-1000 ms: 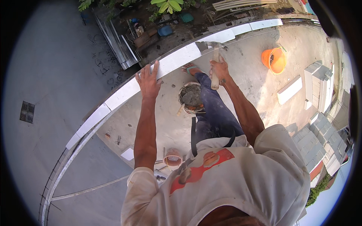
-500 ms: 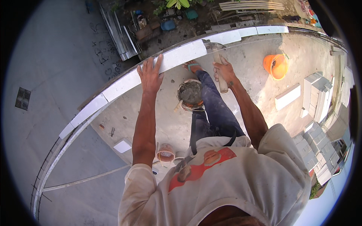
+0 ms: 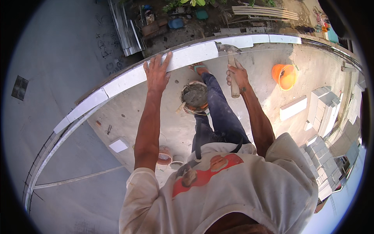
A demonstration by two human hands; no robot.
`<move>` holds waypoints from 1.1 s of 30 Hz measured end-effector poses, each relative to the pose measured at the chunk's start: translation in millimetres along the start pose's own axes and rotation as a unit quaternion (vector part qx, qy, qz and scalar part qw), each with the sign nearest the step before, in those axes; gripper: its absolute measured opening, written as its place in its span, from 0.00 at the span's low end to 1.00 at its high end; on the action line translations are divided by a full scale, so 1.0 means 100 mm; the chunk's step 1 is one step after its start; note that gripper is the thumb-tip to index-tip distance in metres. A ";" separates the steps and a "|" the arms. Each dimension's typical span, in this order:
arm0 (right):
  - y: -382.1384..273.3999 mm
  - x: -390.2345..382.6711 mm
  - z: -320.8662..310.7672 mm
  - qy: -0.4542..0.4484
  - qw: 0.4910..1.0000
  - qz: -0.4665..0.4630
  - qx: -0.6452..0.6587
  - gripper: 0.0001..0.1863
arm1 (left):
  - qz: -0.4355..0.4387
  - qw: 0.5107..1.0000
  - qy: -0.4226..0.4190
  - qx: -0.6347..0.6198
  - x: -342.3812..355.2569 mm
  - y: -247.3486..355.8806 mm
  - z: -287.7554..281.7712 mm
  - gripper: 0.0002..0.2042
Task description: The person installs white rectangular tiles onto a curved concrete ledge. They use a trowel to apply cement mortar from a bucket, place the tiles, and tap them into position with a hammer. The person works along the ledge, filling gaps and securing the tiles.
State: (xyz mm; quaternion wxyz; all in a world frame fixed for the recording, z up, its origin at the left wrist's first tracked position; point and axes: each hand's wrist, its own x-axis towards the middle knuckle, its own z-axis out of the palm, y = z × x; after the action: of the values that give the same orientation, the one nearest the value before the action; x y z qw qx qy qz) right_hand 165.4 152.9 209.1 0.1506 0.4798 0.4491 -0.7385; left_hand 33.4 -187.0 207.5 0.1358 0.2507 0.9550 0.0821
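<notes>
My left hand (image 3: 157,74) lies over the near edge of a long white block (image 3: 194,54) on the curved wall top, fingers stretched out on its surface. In my closed right hand (image 3: 238,75) is a wooden-handled tool (image 3: 235,89). Its broad dark head is at the wall, beside the right end of that block; I cannot make out its exact kind. More white blocks (image 3: 124,82) continue along the wall to the left, and others (image 3: 260,38) to the right. A thin string runs along the wall's right part.
A bucket of grey mortar (image 3: 194,96) stands by my legs. An orange bucket (image 3: 284,77) is to the right, near a loose white block (image 3: 293,108) and stacked blocks (image 3: 323,107). Another bucket (image 3: 164,156) stands lower left. Metal sheets (image 3: 126,33) and poles (image 3: 265,12) lie beyond the wall.
The view has shifted slightly. My left hand stays on the white block, and my right hand keeps hold of the tool, its head still beside the block's end.
</notes>
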 end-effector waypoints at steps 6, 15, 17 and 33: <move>-0.20 -0.20 -0.06 -0.041 0.993 0.029 -0.105 0.22 | -0.020 0.999 -0.031 0.011 -0.03 0.00 -0.05 0.50; 0.14 -1.30 -0.26 -0.112 0.881 -0.016 -0.459 0.44 | -0.022 0.999 -0.015 -0.033 -0.40 -0.42 0.04 0.46; 0.15 -1.31 -0.27 -0.170 0.800 -0.099 -0.567 0.41 | -0.065 0.997 0.009 -0.037 -0.65 -0.63 0.02 0.41; -0.29 -0.40 1.98 -0.358 0.487 -0.487 -0.631 0.16 | -0.342 0.932 0.059 0.107 -1.50 -2.16 0.05 0.29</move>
State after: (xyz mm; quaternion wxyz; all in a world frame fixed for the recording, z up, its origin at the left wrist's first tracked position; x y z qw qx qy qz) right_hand 53.1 0.7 284.8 0.1768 -0.3440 0.8643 -0.3216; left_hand 61.8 -447.8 186.4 0.0710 -0.0830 0.9924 -0.0574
